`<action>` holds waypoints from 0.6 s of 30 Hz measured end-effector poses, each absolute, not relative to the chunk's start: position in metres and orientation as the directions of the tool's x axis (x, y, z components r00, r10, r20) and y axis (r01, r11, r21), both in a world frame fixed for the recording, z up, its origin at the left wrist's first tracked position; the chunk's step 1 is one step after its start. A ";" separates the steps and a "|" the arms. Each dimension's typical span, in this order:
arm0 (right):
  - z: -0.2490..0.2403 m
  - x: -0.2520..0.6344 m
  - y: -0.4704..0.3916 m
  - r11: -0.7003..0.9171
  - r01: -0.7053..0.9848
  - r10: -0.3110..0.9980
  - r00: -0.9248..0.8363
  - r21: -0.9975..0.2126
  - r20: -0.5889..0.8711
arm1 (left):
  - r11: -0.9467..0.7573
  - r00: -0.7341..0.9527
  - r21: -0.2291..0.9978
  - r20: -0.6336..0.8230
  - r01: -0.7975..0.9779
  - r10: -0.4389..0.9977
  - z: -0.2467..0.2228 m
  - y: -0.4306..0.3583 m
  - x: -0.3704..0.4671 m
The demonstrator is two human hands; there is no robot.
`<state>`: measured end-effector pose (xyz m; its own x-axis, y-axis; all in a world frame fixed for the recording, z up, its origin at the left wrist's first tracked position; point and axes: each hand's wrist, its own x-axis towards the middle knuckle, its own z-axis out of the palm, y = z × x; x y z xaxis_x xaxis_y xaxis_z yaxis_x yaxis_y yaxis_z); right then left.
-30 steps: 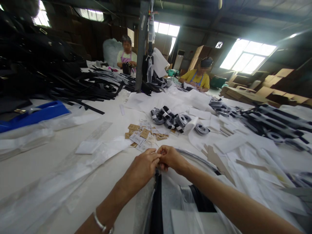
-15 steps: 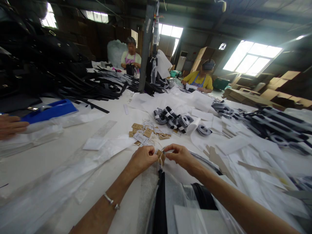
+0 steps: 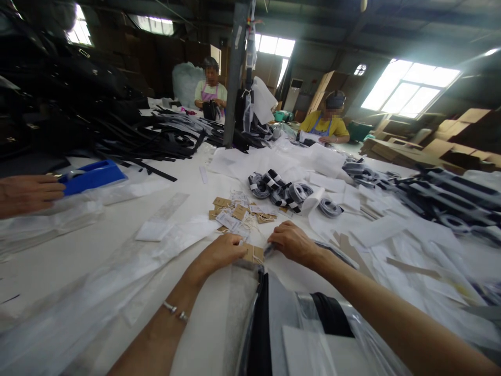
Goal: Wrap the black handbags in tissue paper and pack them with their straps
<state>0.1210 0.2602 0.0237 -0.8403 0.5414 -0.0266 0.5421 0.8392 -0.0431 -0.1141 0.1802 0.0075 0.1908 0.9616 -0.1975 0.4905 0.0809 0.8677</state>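
Tag (image 3: 248,252) sits at the far end of the strap (image 3: 259,326); looks like the positioning step. Left hand (image 3: 221,254) pinches it, fingers closed; right hand (image 3: 291,240) curled beside, hold unclear. Next move likely needs string (image 3: 257,256) clear.

Clock positions refer to the centre of the view. The surface (image 3: 199,209) is white and extends from 9 through 6 to 3 o'clock. A grey post (image 3: 236,78) rises at 12 o'clock, leaning slightly. Bright windows: left window (image 3: 81,26) at 10; second window (image 3: 156,25) at 11; third window (image 3: 271,47), beyond the post, at 12; large window (image 3: 413,86), divided by bars, at 2. A round vent (image 3: 360,69) sits in the wall (image 3: 371,75) between 1 and 2. Flattened cartons (image 3: 391,151) lie between 2 and 3. The ceiling (image 3: 321,23) at 1 is dark, with beams.
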 end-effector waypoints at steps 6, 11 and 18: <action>0.022 0.153 0.263 0.743 0.668 0.668 -0.744 -0.033 -0.031 | 0.089 0.298 0.918 -0.215 0.386 0.930 0.020 0.175 -0.125; 0.022 0.161 0.265 0.684 0.727 0.723 -0.686 -0.061 -0.076 | 0.108 0.274 0.909 -0.233 0.404 0.933 0.018 0.177 -0.126; 0.032 0.134 0.244 0.643 0.673 0.722 -0.691 -0.366 -0.002 | 0.163 0.258 0.922 -0.263 0.352 0.930 0.017 0.179 -0.138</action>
